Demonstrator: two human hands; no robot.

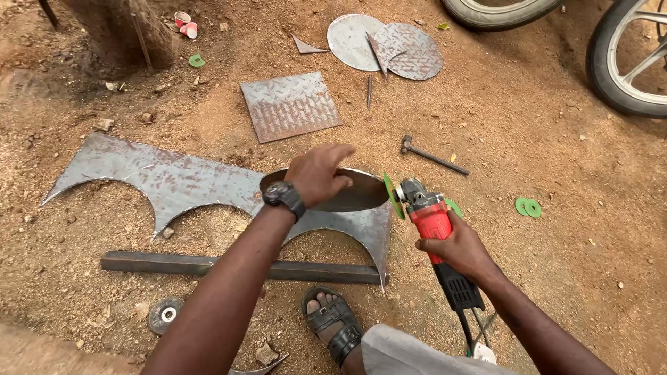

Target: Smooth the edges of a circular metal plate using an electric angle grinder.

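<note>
My left hand [318, 173], with a black watch on the wrist, grips the top edge of a round metal disc [358, 197] that stands tilted on a long steel sheet [174, 182] with half-round cutouts. My right hand [455, 246] holds a red and black angle grinder [434, 226]. Its green cutting wheel [390, 195] sits right beside the disc's right edge. Whether the wheel touches the disc I cannot tell.
A dark steel bar [174, 264] lies under the sheet, near my sandalled foot [332, 321]. On the sandy ground are a checker plate square [290, 105], two round plates [389, 45], a hammer [431, 156], spare green discs [528, 207], a worn disc [165, 314] and tyres [625, 62].
</note>
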